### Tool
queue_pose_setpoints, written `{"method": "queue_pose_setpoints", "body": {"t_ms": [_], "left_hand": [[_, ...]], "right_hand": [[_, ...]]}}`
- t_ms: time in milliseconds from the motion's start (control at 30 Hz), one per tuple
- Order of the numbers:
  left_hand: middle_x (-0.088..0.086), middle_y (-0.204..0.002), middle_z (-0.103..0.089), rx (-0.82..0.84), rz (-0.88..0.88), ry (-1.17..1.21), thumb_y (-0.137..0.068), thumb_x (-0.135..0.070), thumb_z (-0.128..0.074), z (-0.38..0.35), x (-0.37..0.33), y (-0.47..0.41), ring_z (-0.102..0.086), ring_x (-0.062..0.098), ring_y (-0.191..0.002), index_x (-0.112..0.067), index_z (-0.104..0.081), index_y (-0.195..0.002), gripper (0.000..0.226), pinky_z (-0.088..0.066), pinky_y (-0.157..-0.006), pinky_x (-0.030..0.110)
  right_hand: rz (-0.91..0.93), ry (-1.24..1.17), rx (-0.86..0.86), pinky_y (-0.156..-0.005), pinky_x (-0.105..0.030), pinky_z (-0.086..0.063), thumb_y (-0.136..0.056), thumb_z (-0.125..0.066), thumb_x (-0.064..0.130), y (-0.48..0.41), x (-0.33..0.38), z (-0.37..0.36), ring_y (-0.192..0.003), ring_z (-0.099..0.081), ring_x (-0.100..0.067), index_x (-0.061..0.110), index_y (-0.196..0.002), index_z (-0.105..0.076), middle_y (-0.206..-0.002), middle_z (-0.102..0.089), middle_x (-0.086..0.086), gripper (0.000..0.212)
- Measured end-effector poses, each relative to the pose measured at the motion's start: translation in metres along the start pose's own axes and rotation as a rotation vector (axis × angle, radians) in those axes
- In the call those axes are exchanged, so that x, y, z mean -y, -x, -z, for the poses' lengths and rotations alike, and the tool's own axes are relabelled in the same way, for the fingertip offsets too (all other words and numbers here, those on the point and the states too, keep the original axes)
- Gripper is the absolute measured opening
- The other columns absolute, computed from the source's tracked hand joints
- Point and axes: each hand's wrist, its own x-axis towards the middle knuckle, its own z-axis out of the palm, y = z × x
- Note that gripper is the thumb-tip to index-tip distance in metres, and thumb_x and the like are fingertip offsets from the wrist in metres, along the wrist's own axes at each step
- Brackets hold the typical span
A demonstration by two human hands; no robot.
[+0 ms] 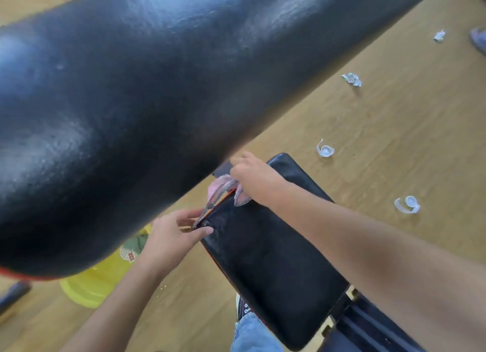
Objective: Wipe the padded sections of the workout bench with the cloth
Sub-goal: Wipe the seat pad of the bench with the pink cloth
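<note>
The bench's long black back pad rises close to the camera and fills the upper left. Below it lies the black seat pad, edged in red. A pink cloth with a grey patterned border is stretched over the seat pad's far left corner. My right hand grips the cloth's upper end at that corner. My left hand pinches the cloth's lower end against the seat pad's left edge. Part of the cloth is hidden under the back pad.
A yellow bucket stands on the wooden floor under the back pad. Plastic scraps and crumpled paper lie on the floor to the right. A shoe and jeans leg show beside the seat.
</note>
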Motion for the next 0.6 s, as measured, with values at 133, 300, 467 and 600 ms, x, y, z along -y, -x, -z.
{"method": "queue_pose_setpoints", "body": {"t_ms": [133,300,467,600], "left_hand": [[-0.034,-0.079,-0.071,0.003,-0.029,-0.089,-0.069,-0.02,-0.087,-0.005,-0.011,-0.006,-0.065,-0.013,-0.079,-0.047,-0.071,-0.073,0.031,-0.05,-0.068,0.014],[-0.032,-0.078,-0.073,-0.021,-0.029,-0.123,-0.072,-0.022,-0.085,-0.008,-0.01,-0.006,-0.064,-0.016,-0.08,-0.036,-0.078,-0.084,0.02,-0.048,-0.071,0.018],[-0.018,-0.082,-0.075,-0.028,-0.044,-0.187,-0.076,-0.022,-0.082,-0.008,-0.012,-0.004,-0.067,0.003,-0.086,-0.037,-0.076,-0.088,0.02,-0.045,-0.064,0.016],[-0.025,-0.079,-0.073,-0.009,-0.035,-0.192,-0.076,-0.027,-0.082,-0.005,-0.016,-0.005,-0.064,0.01,-0.073,-0.047,-0.071,-0.083,0.024,-0.048,-0.066,0.033]], "right_hand": [[-0.184,-0.198,-0.113,-0.091,-0.037,-0.051,-0.077,-0.084,0.023,-0.001,-0.067,-0.002,-0.098,-0.047,-0.023,0.007,-0.091,-0.074,-0.094,-0.062,-0.005,0.023],[-0.42,-0.497,-0.237,-0.085,-0.036,-0.055,-0.08,-0.076,0.006,0.006,-0.109,-0.02,-0.09,-0.054,-0.024,0.014,-0.092,-0.075,-0.096,-0.063,-0.006,0.013],[-0.638,-0.72,-0.243,-0.067,-0.026,-0.034,-0.091,-0.057,-0.001,0.081,-0.118,-0.066,-0.073,-0.036,-0.02,0.026,-0.07,-0.047,-0.076,-0.046,0.002,0.036],[-0.817,-0.763,-0.112,-0.049,-0.031,-0.021,-0.082,-0.043,-0.008,0.167,-0.124,-0.109,-0.073,-0.024,-0.018,0.016,-0.052,-0.042,-0.056,-0.028,0.006,0.039]]}}
